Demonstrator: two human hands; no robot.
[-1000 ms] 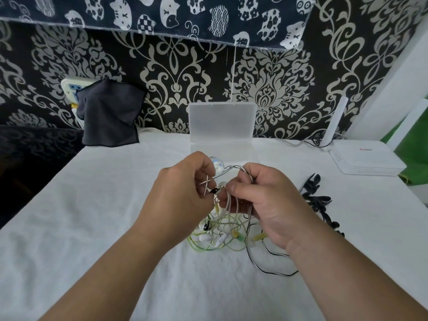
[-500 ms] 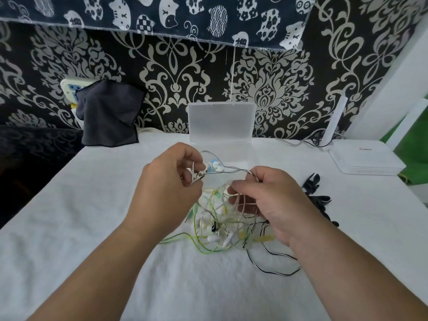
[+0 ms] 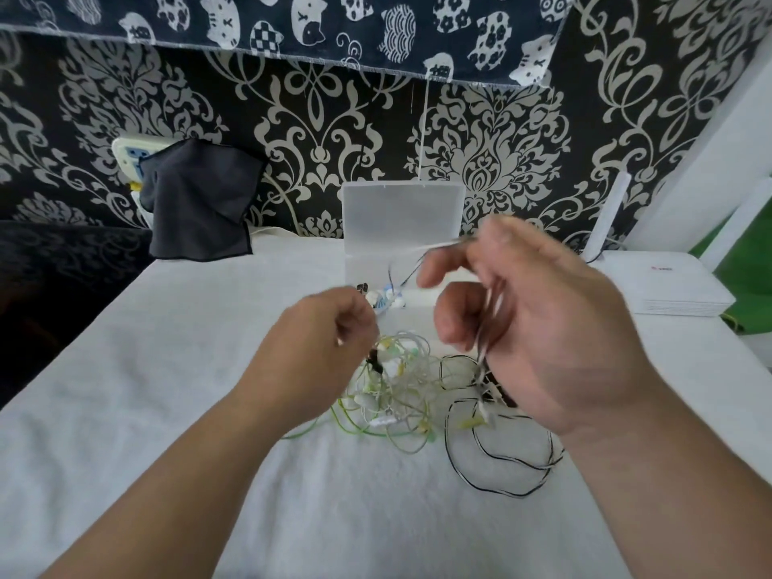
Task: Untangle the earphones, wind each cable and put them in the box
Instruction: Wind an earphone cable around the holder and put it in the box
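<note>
A desk [image 3: 167, 411] covered with a white cloth stands against a wall papered in black with a silver floral pattern [image 3: 326, 131]. A dark blue fabric printed with cats [image 3: 292, 23] hangs across the top. At the back left a grey cloth [image 3: 200, 202] is draped over a wall socket [image 3: 127, 154]. At the back right lies a white router [image 3: 664, 282]. A clear plastic box [image 3: 401, 211] sits open at the back middle with its lid upright. The earphones [image 3: 397, 386] lie in a tangle of white and green cables at the centre of the desk, in front of the box, with a black cable [image 3: 501, 470] looping to their right. The left hand [image 3: 321, 353] pinches a cable just below a pair of earbuds. The right hand [image 3: 543, 328], raised and blurred, has its fingers curled round a pale cable.
</note>
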